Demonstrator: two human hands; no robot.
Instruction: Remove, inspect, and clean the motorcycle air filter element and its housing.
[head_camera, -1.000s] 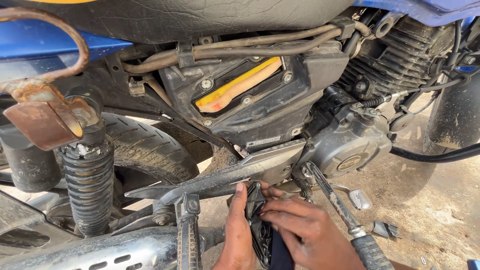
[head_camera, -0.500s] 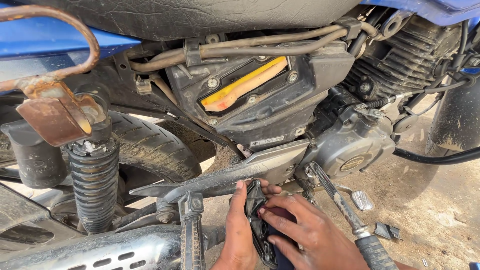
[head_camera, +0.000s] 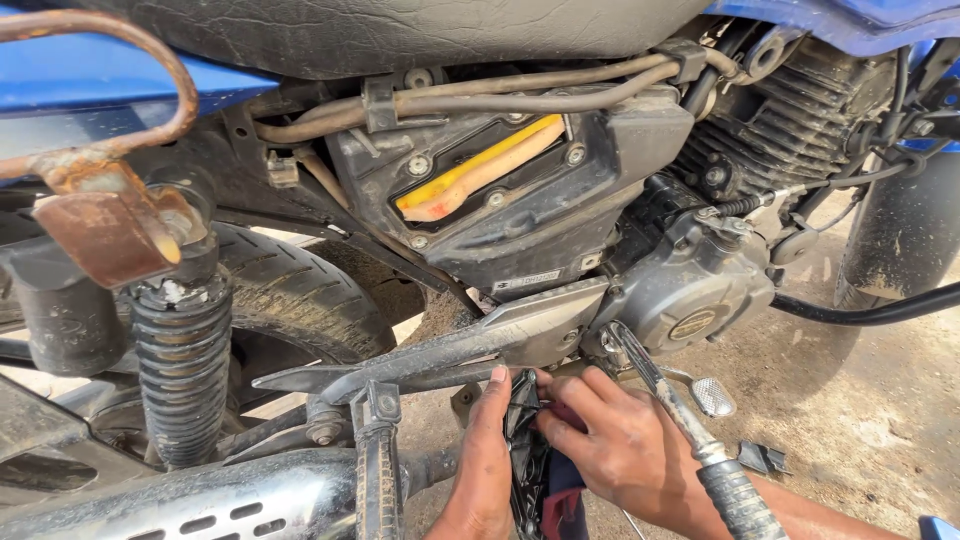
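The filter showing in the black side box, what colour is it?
Yellow-orange, the filter shows best in the head view.

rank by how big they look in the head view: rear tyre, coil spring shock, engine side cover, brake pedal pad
1. Rear tyre, though partly hidden.
2. Coil spring shock and engine side cover: they look about alike, and the shock sits nearer the camera, so no ranking.
3. Brake pedal pad, plainly smallest.

Left hand: wrist cut off by bottom edge. Right hand: forearm runs out at bottom right, partly behind kick lever. Dark cloth betw. hands: lower part cut off, what it covers is hidden. Exhaust pipe cropped at bottom-left. Small dark bit on ground: too small to ID.
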